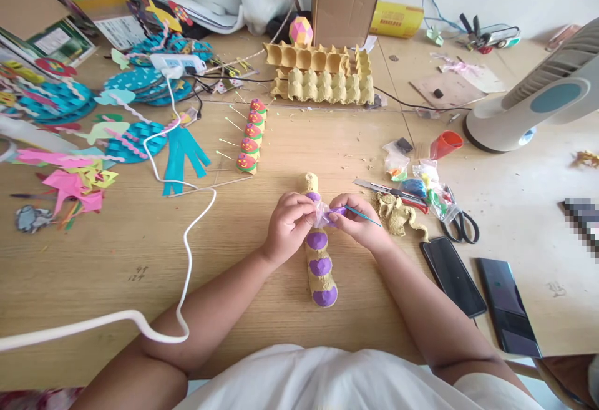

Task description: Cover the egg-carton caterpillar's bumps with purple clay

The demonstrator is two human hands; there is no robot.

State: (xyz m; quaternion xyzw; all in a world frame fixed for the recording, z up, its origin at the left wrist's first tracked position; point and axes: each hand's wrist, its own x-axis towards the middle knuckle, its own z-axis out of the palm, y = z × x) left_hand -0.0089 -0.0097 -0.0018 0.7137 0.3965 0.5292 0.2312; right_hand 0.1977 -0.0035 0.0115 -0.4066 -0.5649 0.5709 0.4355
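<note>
Above an egg-carton strip [321, 266] with purple patches on its bumps, my two hands meet. My left hand [292, 221] pinches one side of a small clear plastic bag [321, 214]. On the other side my right hand [353, 215] has its fingers closed on the bag's purple part, and a thin teal stick [362, 214] juts out from those fingers to the right. The strip lies lengthwise on the wooden table [262, 335], partly hidden by the bag and hands.
Decorated carton pieces [251, 136] stand behind on the left, egg cartons [330, 85] at the back. To the right lie a cutter [390, 190], scissors [461, 228], phones [453, 276], a red cup [446, 145] and a fan [528, 110]. A white cable [189, 244] crosses the left side.
</note>
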